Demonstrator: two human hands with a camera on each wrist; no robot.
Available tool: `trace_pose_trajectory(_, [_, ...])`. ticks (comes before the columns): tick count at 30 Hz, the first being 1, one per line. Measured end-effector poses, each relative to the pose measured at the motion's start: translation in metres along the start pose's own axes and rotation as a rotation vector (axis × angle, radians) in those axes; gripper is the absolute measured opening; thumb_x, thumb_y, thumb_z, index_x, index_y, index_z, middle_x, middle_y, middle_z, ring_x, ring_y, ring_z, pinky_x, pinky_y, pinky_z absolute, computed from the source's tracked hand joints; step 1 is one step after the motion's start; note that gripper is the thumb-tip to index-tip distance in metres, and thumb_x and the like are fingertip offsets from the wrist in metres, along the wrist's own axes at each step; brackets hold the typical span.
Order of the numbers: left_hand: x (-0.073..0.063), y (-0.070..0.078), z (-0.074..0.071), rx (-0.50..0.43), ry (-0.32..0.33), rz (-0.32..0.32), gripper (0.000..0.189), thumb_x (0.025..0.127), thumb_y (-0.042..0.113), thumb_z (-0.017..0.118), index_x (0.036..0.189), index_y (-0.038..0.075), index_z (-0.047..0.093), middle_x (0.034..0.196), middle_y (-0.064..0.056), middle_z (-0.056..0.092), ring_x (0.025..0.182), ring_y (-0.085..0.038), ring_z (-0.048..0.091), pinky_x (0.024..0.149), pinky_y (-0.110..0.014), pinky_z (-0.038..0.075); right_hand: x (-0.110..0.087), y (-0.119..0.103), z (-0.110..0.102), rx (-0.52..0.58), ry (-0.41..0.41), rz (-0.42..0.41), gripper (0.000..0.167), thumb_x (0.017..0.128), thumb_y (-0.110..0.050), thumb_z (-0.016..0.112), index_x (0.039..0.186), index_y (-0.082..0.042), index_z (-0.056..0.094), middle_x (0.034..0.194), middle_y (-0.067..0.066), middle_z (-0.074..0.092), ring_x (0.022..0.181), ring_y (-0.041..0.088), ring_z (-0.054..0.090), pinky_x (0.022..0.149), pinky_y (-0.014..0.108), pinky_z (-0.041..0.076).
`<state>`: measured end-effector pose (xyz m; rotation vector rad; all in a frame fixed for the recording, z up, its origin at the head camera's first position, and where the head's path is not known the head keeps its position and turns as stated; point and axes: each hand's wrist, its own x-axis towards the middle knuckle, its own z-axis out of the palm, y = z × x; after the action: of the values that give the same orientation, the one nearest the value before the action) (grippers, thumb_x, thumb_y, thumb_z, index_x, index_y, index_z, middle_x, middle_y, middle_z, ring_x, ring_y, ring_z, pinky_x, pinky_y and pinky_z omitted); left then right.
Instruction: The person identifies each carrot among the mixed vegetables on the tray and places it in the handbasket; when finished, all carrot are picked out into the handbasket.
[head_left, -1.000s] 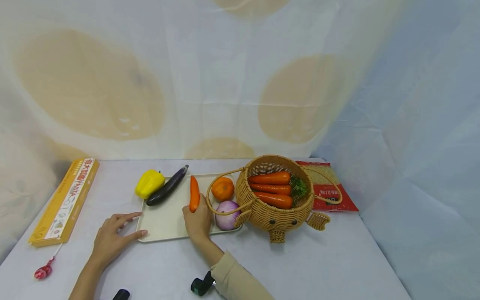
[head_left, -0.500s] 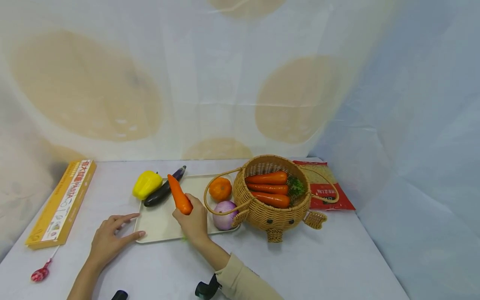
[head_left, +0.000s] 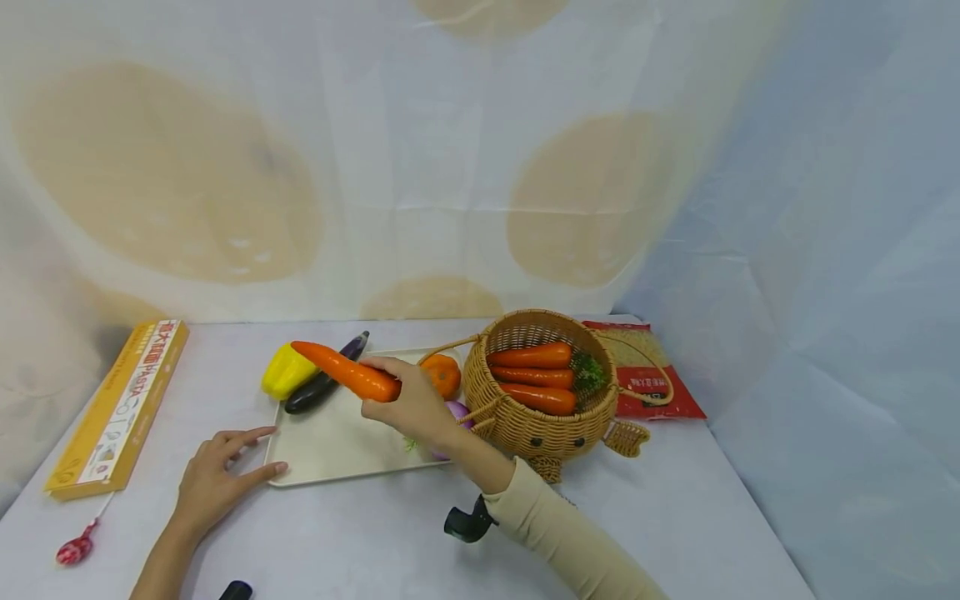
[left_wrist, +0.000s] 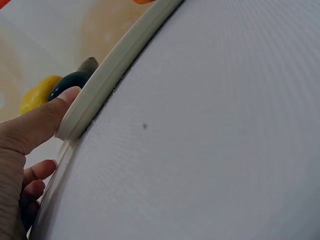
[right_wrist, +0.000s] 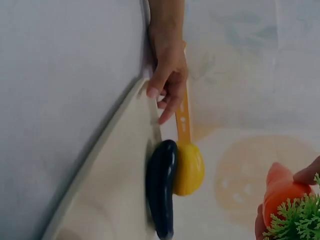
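My right hand (head_left: pixel 420 408) grips a carrot (head_left: pixel 345 371) by its thick end, above the cream tray (head_left: pixel 330 454); the tip points up and left. Its green leaves (right_wrist: pixel 297 217) show large in the right wrist view. At the tray's front left corner rests my left hand (head_left: pixel 210 483), thumb on the rim and index finger along the left side. A dark eggplant (head_left: pixel 306 398) lies over the tray's far left edge, against a yellow bell pepper (head_left: pixel 281 372). Behind my right wrist, a small orange pumpkin (head_left: pixel 446 377) and a purple onion (head_left: pixel 459 410) are partly hidden.
Right of the tray stands a wicker basket (head_left: pixel 510 425) with several carrots (head_left: pixel 536 377) inside, its handle reaching over the tray. A red packet (head_left: pixel 675 404) lies behind it. On the left are a yellow pasta box (head_left: pixel 123 408) and a red lollipop (head_left: pixel 75 550).
My right hand has lifted the carrot off the tray and tilted its tip leftward, while the forearm swung right and now covers most of the onion. My left hand stays at the tray corner.
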<state>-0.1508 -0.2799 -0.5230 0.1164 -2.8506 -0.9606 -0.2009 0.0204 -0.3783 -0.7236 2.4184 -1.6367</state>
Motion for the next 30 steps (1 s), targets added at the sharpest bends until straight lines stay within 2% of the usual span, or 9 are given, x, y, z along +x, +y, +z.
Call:
trace_pose_trajectory(6, [0.001,-0.002,0.001,-0.007,0.0,0.005,0.068,0.079,0.057,0.077,0.134,0.021,0.062,0.124,-0.016,0.055,0.104,-0.03,0.045,0.076,-0.044,0.032,0.005,-0.004,-0.032,-0.082,-0.19,-0.037,0.057,0.08,-0.008,0.07,0.136,-0.018,0.061,0.122,0.001,0.062,0.088,0.013,0.054,0.068,0.022,0.045])
trace_pose_trajectory(10, [0.002,-0.001,0.002,-0.007,0.006,0.01,0.068,0.079,0.056,0.077,0.134,0.02,0.063,0.123,-0.016,0.055,0.103,-0.029,0.045,0.075,-0.043,0.032,0.008,-0.003,-0.048,-0.108,-0.278,-0.063,0.054,0.079,-0.007,0.068,0.132,-0.02,0.063,0.119,0.001,0.062,0.088,0.012,0.054,0.068,0.023,0.045])
trace_pose_trajectory(15, [0.003,0.0,0.002,-0.01,0.013,0.014,0.067,0.078,0.056,0.078,0.133,0.02,0.063,0.121,-0.016,0.055,0.102,-0.028,0.044,0.074,-0.043,0.032,0.012,-0.003,-0.068,-0.113,-0.389,-0.093,0.053,0.079,-0.004,0.065,0.131,-0.016,0.063,0.113,0.003,0.062,0.088,0.013,0.053,0.072,0.023,0.044])
trace_pose_trajectory(21, [0.003,0.001,0.002,0.004,0.025,0.032,0.067,0.078,0.055,0.078,0.133,0.019,0.064,0.12,-0.016,0.056,0.099,-0.026,0.044,0.073,-0.042,0.032,0.016,-0.013,-0.104,-0.111,-0.48,-0.065,0.052,0.08,-0.002,0.064,0.131,-0.014,0.063,0.108,0.006,0.062,0.081,0.013,0.054,0.066,0.024,0.047])
trace_pose_trajectory(24, [0.001,0.002,0.001,0.003,0.028,0.033,0.066,0.078,0.054,0.078,0.133,0.019,0.063,0.12,-0.016,0.056,0.099,-0.025,0.044,0.073,-0.043,0.032,0.019,-0.02,-0.125,-0.103,-0.502,-0.044,0.05,0.08,0.0,0.063,0.13,-0.009,0.062,0.108,0.008,0.063,0.083,0.016,0.057,0.07,0.027,0.05])
trace_pose_trajectory(27, [0.0,0.001,0.0,-0.005,0.034,0.037,0.065,0.078,0.053,0.079,0.132,0.019,0.064,0.12,-0.016,0.056,0.099,-0.025,0.044,0.074,-0.043,0.032,0.022,-0.025,-0.147,-0.128,-0.508,-0.031,0.05,0.08,0.001,0.063,0.129,-0.008,0.063,0.114,0.007,0.065,0.088,0.018,0.058,0.078,0.027,0.049])
trace_pose_trajectory(30, [0.0,0.0,0.0,-0.008,0.04,0.044,0.065,0.078,0.052,0.08,0.132,0.019,0.064,0.12,-0.016,0.056,0.099,-0.025,0.044,0.073,-0.043,0.032,0.024,-0.029,-0.168,-0.163,-0.519,-0.028,0.05,0.078,0.0,0.064,0.127,-0.009,0.064,0.114,0.006,0.066,0.089,0.019,0.058,0.08,0.029,0.048])
